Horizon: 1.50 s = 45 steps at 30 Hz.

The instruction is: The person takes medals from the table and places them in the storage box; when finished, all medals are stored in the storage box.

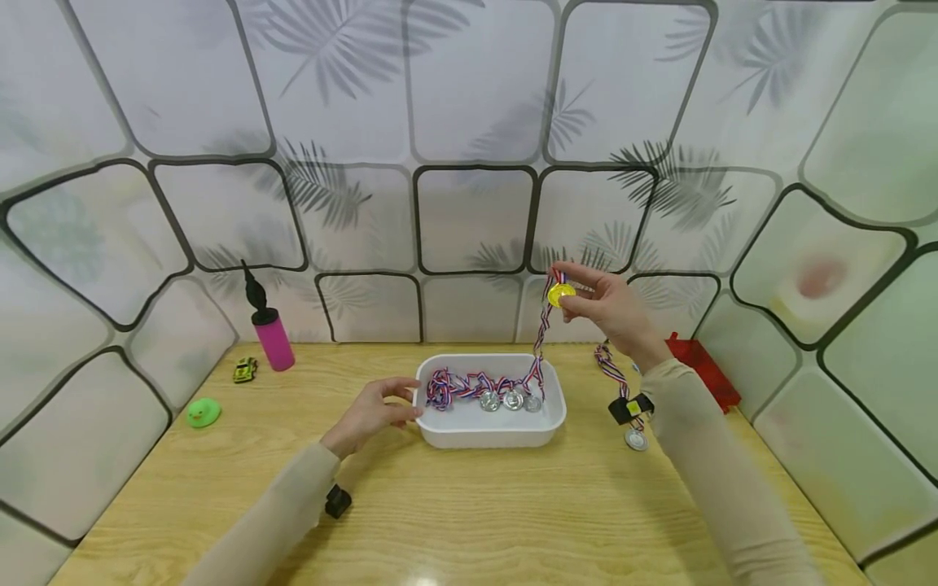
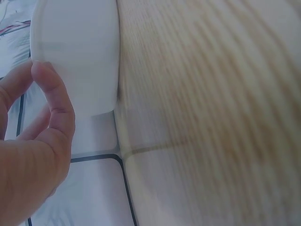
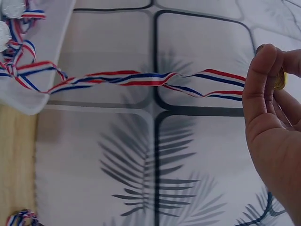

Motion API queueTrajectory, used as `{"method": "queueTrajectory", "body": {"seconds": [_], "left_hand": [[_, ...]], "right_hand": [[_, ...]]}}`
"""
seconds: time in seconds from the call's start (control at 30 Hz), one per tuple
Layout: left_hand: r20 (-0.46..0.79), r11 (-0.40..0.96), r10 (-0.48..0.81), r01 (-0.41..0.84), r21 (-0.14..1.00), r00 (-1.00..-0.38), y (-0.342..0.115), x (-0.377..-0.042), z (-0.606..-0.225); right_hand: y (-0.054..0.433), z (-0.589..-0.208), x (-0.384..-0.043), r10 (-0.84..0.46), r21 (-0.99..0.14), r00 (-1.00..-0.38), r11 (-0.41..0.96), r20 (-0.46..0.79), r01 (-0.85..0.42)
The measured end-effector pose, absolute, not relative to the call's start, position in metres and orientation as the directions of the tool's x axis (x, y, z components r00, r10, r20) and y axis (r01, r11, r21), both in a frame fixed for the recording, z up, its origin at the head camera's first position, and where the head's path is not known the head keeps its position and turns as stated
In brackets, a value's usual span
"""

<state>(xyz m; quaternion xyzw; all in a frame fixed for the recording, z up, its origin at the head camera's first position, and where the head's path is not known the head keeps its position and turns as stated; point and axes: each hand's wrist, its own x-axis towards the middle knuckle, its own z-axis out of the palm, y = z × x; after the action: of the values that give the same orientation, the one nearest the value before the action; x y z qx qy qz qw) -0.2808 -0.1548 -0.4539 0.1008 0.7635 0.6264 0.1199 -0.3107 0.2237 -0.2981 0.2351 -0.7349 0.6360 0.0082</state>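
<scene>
My right hand (image 1: 614,308) pinches a gold medal (image 1: 561,295) between thumb and fingers, high above the right end of a white plastic tray (image 1: 487,438). From it a red, white and blue ribbon (image 3: 141,79) hangs, twisted, down into the tray. Inside the tray lie several silver medals (image 1: 512,400) and a tangle of striped ribbons (image 1: 440,389). My left hand (image 1: 375,415) grips the tray's left end, with fingertips (image 2: 43,71) at the rim in the left wrist view. In the right wrist view, the fingers mostly hide the gold medal.
Right of the tray, a silver medal (image 1: 636,440) with its ribbon (image 1: 610,368) lies on the wooden table (image 1: 469,521), beyond it a red object (image 1: 703,373). At left stand a pink pump (image 1: 274,346), a yellow toy car (image 1: 245,369) and a green rubber duck (image 1: 203,413). Patterned cloth walls enclose the table.
</scene>
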Motion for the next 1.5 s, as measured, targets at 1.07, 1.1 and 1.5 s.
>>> {"method": "queueTrajectory", "body": {"seconds": [1.07,1.1,1.5], "left_hand": [[-0.052,0.173,0.326,0.005,0.985,-0.944,-0.155,-0.278,-0.451],[-0.054,0.174,0.326,0.004,0.985,-0.944,-0.155,-0.278,-0.451],[-0.031,0.155,0.349,0.026,0.988,-0.937,-0.156,-0.278,-0.452]], "right_hand": [[0.115,-0.389,-0.330,-0.536,-0.939,-0.843,0.261,0.052,-0.224],[0.112,-0.393,-0.329,-0.537,-0.936,-0.842,0.269,0.050,-0.227],[0.084,-0.425,-0.330,-0.556,-0.918,-0.831,0.338,-0.019,-0.205]]}}
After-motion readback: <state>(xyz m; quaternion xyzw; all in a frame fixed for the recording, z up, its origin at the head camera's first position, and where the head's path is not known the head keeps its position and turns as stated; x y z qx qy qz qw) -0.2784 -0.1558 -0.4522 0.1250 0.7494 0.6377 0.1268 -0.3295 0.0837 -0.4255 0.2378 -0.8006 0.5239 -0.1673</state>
